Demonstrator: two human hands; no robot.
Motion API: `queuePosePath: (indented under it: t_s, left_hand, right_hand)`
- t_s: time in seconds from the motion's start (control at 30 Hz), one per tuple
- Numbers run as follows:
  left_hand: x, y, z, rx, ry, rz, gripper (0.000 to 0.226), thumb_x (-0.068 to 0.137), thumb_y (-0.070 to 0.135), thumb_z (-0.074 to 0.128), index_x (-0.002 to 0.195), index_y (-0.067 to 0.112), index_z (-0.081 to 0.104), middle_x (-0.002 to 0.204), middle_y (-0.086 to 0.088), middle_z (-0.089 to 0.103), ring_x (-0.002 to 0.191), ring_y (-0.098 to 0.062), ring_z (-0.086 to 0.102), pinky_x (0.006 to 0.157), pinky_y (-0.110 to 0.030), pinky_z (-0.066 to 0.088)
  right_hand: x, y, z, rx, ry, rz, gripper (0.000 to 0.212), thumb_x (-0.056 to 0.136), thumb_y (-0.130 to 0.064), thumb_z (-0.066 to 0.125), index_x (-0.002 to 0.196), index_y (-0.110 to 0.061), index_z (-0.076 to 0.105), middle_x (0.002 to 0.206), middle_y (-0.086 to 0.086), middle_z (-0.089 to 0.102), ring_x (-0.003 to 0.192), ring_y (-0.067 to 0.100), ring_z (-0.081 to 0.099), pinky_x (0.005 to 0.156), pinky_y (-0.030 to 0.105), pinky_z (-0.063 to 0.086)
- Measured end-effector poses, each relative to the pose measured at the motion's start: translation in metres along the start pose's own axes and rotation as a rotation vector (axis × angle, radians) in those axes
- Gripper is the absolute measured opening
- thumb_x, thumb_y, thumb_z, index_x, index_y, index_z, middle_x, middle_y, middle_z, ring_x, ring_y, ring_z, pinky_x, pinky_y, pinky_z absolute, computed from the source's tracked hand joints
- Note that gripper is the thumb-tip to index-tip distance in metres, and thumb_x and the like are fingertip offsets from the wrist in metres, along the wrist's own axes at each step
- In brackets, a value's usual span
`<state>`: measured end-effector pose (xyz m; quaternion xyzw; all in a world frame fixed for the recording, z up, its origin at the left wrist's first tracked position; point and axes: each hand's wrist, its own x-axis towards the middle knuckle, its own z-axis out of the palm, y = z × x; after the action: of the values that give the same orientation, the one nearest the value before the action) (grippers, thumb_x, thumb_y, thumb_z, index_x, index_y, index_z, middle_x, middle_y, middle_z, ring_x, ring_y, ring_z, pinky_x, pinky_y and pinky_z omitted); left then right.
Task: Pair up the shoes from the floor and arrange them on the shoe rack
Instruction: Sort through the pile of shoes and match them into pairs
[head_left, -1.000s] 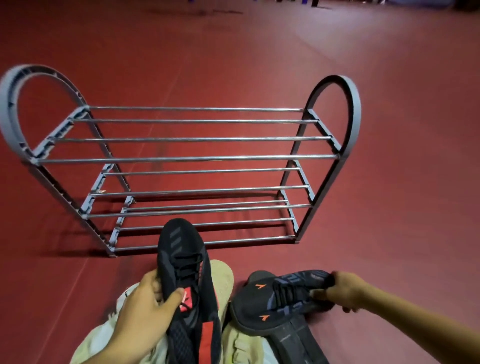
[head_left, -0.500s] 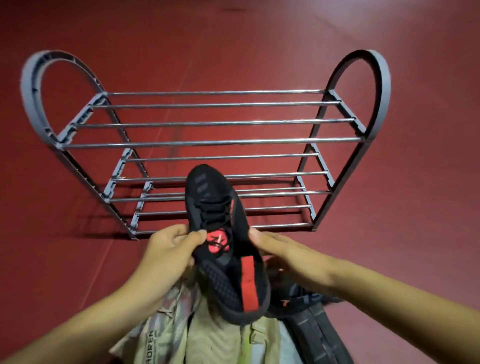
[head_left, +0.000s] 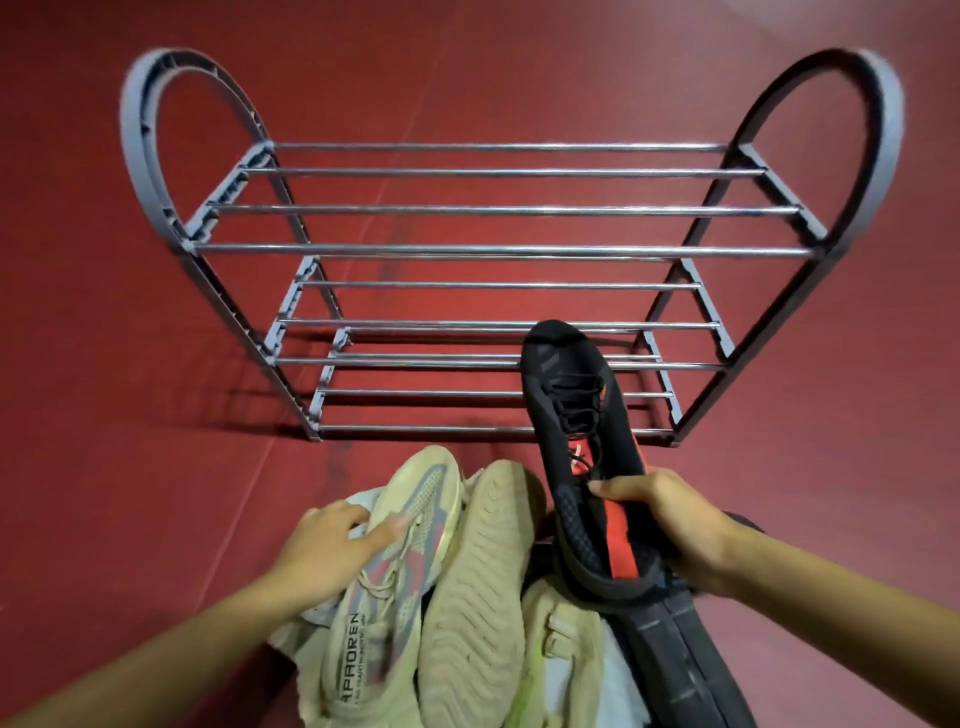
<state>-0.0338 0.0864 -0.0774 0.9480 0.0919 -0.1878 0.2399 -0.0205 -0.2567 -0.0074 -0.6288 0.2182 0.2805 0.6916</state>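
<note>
The black shoe (head_left: 582, 447) is pointing toe-first at the empty shoe rack (head_left: 498, 249), the right hand (head_left: 675, 525) gripping its heel, while the left hand (head_left: 327, 545) is lying open-fingered on a beige shoe (head_left: 395, 561) in the floor pile.

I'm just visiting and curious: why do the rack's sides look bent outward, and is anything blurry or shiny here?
Head view: the wide lens bows the shoe rack and splays its arched ends outward; its metal bars catch bright glints; its shadow falls on the red floor to the left; the left hand on the beige sneaker is motion-smeared, while the right hand gripping the black shoe looks sharper.
</note>
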Motion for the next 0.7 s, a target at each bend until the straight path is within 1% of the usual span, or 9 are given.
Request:
queuePosePath:
  t_s: [0.17, 0.27, 0.33, 0.37, 0.43, 0.5, 0.6, 0.63, 0.7]
  left_hand:
    - [-0.008, 0.006, -0.005, 0.102, 0.034, 0.054, 0.073, 0.077, 0.084, 0.030, 0.061, 0.016, 0.051, 0.077, 0.005, 0.053, 0.073, -0.018, 0.056, 0.067, -0.035, 0.042]
    - [-0.027, 0.018, -0.008, 0.128, 0.023, 0.052, 0.064, 0.081, 0.079, 0.035, 0.088, 0.021, 0.062, 0.109, 0.005, 0.059, 0.098, -0.017, 0.060, 0.088, -0.038, 0.047]
    - [-0.037, 0.021, -0.011, 0.175, 0.034, 0.067, 0.078, 0.077, 0.081, 0.022, 0.115, 0.027, 0.063, 0.138, 0.012, 0.049, 0.127, -0.015, 0.049, 0.104, -0.043, 0.040]
    - [-0.046, 0.024, -0.016, 0.161, 0.037, 0.078, 0.078, 0.077, 0.081, 0.021, 0.121, 0.029, 0.061, 0.141, 0.013, 0.047, 0.130, -0.014, 0.048, 0.105, -0.044, 0.040]
    - [-0.069, 0.037, -0.018, -0.048, 0.074, 0.081, 0.056, 0.085, 0.074, 0.039, 0.111, 0.028, 0.058, 0.114, 0.010, 0.066, 0.101, -0.012, 0.064, 0.088, -0.039, 0.052]
    - [-0.092, 0.051, -0.011, -0.350, 0.116, 0.025, 0.031, 0.094, 0.049, 0.055, 0.100, 0.019, 0.055, 0.074, 0.006, 0.068, 0.067, -0.003, 0.063, 0.067, -0.029, 0.050]
    - [-0.103, 0.056, 0.008, -0.612, 0.107, -0.083, 0.025, 0.096, 0.046, 0.053, 0.097, 0.023, 0.062, 0.075, 0.003, 0.071, 0.068, -0.003, 0.065, 0.069, -0.024, 0.047]
    - [-0.104, 0.050, 0.015, -0.571, 0.089, -0.051, 0.032, 0.094, 0.054, 0.048, 0.096, 0.026, 0.062, 0.077, -0.001, 0.072, 0.073, -0.009, 0.067, 0.074, -0.029, 0.050]
    - [-0.095, 0.026, 0.027, -0.188, 0.029, 0.107, 0.034, 0.091, 0.060, 0.043, 0.096, 0.030, 0.059, 0.075, 0.002, 0.071, 0.072, -0.012, 0.068, 0.072, -0.033, 0.055]
  right_hand:
    - [0.000, 0.009, 0.002, -0.042, -0.005, -0.015, 0.027, 0.090, -0.003, 0.062, 0.113, 0.010, 0.066, 0.107, 0.032, 0.073, 0.083, 0.037, 0.073, 0.072, 0.040, 0.060]
    - [-0.002, 0.011, -0.002, -0.040, -0.008, -0.011, 0.024, 0.090, -0.004, 0.061, 0.111, 0.008, 0.067, 0.102, 0.031, 0.074, 0.083, 0.038, 0.073, 0.072, 0.040, 0.059]
    - [-0.003, 0.012, -0.005, -0.044, -0.009, -0.010, 0.024, 0.091, -0.005, 0.061, 0.110, 0.007, 0.068, 0.101, 0.029, 0.074, 0.083, 0.038, 0.073, 0.074, 0.041, 0.059]
    - [-0.003, 0.013, -0.006, -0.047, -0.010, -0.009, 0.024, 0.091, -0.006, 0.061, 0.110, 0.007, 0.068, 0.102, 0.029, 0.074, 0.083, 0.038, 0.073, 0.075, 0.041, 0.058]
    - [-0.004, 0.014, -0.006, -0.054, -0.019, -0.006, 0.024, 0.091, -0.006, 0.061, 0.110, 0.007, 0.068, 0.103, 0.030, 0.074, 0.084, 0.038, 0.073, 0.076, 0.042, 0.058]
    - [-0.004, 0.016, -0.005, -0.054, -0.022, -0.006, 0.024, 0.091, -0.007, 0.061, 0.110, 0.006, 0.068, 0.104, 0.030, 0.074, 0.085, 0.039, 0.073, 0.077, 0.043, 0.058]
    - [-0.003, 0.017, -0.003, -0.052, -0.015, -0.009, 0.021, 0.090, -0.007, 0.061, 0.107, 0.004, 0.069, 0.100, 0.027, 0.075, 0.081, 0.037, 0.073, 0.076, 0.042, 0.059]
    - [-0.003, 0.017, -0.002, -0.051, -0.009, -0.007, 0.019, 0.090, -0.006, 0.061, 0.105, 0.003, 0.069, 0.097, 0.026, 0.075, 0.079, 0.036, 0.072, 0.074, 0.041, 0.059]
    - [-0.004, 0.018, -0.002, -0.052, -0.006, 0.006, 0.017, 0.090, -0.007, 0.061, 0.102, 0.001, 0.069, 0.092, 0.025, 0.075, 0.075, 0.035, 0.072, 0.073, 0.040, 0.059]
